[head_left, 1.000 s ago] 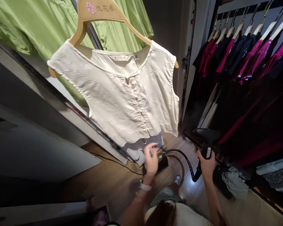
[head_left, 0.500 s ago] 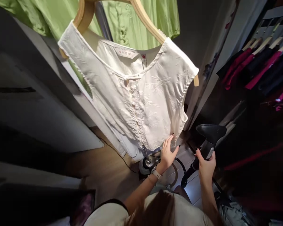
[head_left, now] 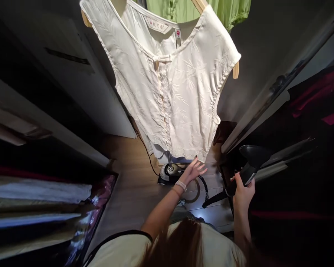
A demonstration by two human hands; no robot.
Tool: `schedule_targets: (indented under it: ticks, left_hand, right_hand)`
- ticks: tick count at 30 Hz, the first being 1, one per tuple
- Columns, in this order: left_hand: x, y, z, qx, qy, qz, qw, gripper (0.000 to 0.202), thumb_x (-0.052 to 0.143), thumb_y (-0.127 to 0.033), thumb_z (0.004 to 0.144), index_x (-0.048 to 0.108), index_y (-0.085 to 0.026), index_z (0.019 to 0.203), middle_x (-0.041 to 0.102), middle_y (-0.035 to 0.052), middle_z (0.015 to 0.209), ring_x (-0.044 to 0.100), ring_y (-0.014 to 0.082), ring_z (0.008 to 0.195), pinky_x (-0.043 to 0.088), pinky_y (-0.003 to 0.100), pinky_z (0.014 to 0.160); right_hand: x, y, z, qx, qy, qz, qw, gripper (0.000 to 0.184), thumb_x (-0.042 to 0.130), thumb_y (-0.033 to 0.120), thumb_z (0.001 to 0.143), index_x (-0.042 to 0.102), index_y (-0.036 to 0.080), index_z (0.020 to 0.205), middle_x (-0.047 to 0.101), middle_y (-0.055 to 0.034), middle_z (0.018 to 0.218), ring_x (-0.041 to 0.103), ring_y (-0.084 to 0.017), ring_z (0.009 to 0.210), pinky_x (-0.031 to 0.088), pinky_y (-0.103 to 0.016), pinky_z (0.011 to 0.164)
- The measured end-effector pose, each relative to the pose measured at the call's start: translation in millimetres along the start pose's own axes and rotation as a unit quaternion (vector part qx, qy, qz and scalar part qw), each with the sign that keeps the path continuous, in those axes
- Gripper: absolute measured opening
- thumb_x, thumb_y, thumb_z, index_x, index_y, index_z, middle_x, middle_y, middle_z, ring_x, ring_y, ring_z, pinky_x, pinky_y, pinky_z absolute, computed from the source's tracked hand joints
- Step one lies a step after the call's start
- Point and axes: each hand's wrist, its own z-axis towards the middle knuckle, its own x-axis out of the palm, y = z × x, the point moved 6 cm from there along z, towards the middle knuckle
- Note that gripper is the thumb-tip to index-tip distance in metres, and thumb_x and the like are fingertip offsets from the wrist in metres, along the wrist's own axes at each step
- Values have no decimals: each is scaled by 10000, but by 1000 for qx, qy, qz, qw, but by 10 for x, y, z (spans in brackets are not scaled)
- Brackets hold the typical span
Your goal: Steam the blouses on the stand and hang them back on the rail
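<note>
A white sleeveless button-front top (head_left: 167,89) with a tonal leaf pattern hangs on a wooden hanger (head_left: 235,70), and its neck label shows at the top. My left hand (head_left: 192,171) is open with the fingers spread, just under the top's hem, and I cannot tell whether it touches the cloth. My right hand (head_left: 243,190) grips the black handle of a garment steamer head (head_left: 253,157), which points up and away from the top. Its black hose (head_left: 203,189) curves down toward the steamer base (head_left: 169,172) on the floor.
A green garment (head_left: 195,9) hangs behind the white top. Wooden flooring (head_left: 133,178) runs below, with a thin cord along it. A white wall panel (head_left: 72,85) stands at the left, and dark clothing (head_left: 317,92) hangs on a rack at the right.
The view has tilted, so the top sits higher in the frame. My left hand has lifted slightly away from the hem, fingers spread. The steamer head stays in my right hand.
</note>
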Motion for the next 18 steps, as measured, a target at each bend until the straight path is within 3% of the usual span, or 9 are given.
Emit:
schedule_targets:
  ticks: [3,6,8,14,18]
  left_hand:
    - [153,20,67,13,17,-102,995,282,618,-285,996,608,-254,1277,646,113,1353,702,222,1158,621,425,944]
    - [299,110,132,28,-6,-148,989,310,550,-147,1011,610,-231,1303,711,85,1191,743,126,976,618,185,733]
    - [349,184,122,29,-18,-172,985,304,524,-98,1009,615,-189,1285,716,90,1095,741,96,866,570,112,602]
    - [348,287,-26,33,-18,-180,983,219,500,-140,1034,652,-141,1191,710,104,1019,729,100,780,537,97,504]
    - [334,368,-1,62,-43,-126,989,240,515,-95,1008,674,-125,1186,717,128,1107,726,125,828,606,159,634]
  right_hand:
    - [-166,-90,38,18,26,-2,1000,453,853,464,680,601,203,952,620,40,735,582,-129,615,493,-273,605]
    - [-286,-128,50,25,62,-43,997,443,827,492,699,604,196,942,619,34,705,582,-141,609,481,-277,595]
    - [-346,-92,67,15,75,-94,993,440,814,507,704,604,191,927,634,22,695,592,-151,619,472,-279,600]
    - [-270,189,122,-11,138,-171,976,464,800,540,665,591,186,881,638,10,712,604,-172,655,476,-293,622]
    - [-35,272,58,-27,210,-189,959,487,831,510,612,552,205,869,621,28,728,564,-152,655,467,-283,623]
